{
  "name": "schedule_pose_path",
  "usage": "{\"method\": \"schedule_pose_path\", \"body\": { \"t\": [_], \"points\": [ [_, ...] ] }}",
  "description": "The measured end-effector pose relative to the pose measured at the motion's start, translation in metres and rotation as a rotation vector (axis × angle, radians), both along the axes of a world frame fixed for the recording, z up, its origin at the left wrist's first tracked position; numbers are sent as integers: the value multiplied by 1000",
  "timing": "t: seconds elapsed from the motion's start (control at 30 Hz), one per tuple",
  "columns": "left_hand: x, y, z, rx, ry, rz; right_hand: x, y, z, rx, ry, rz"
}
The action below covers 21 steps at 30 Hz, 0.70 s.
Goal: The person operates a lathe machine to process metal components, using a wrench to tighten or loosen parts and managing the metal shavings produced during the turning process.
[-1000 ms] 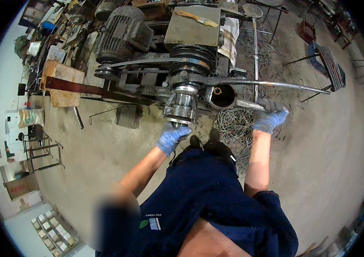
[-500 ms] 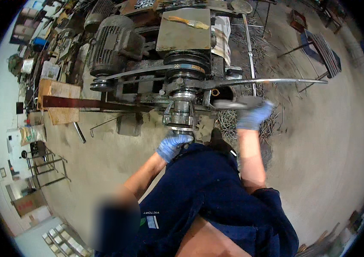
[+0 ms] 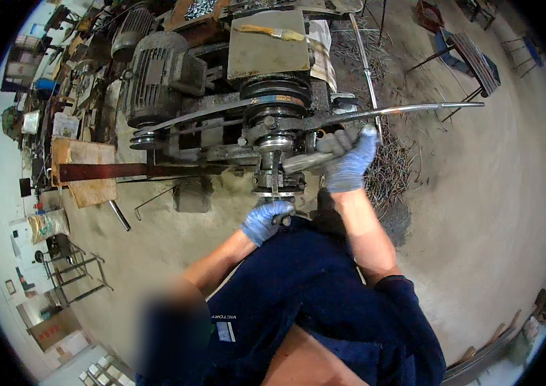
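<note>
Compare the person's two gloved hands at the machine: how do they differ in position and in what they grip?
The left hand is low, under the machine's spindle, closed on a small part there. The right hand is higher and further out, gripping a flat metal bar beside the spindle. The left forearm is bent; the right reaches straighter. Both wear blue gloves.

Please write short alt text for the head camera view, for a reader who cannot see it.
Seen from above, a person in blue gloves works at a belt-driven machine: the right hand grips a metal bar at its spindle, and the left hand holds a small part just under it. A grey electric motor stands at the left on the concrete workshop floor.
</note>
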<state>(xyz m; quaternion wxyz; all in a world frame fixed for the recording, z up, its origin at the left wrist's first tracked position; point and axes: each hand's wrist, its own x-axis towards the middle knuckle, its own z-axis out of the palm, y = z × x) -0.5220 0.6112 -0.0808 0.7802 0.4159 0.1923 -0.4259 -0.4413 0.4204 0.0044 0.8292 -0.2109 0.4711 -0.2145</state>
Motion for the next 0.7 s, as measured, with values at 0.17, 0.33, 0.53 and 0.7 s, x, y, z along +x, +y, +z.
{"method": "schedule_pose_path", "body": {
  "t": [0.17, 0.33, 0.53, 0.7],
  "points": [
    [1, -9, 10, 20, -80, 62, -20, -102, -39, 49, -859, 104],
    [5, -6, 7, 12, -47, 8, 1, 10, -10, 145, -855, 397],
    [0, -5, 1, 66, -115, 12, -18, -27, 41, -108, -1062, 277],
    [5, -10, -1, 71, -114, 18, 3, 28, 15, -154, -882, 609]
  ]
}}
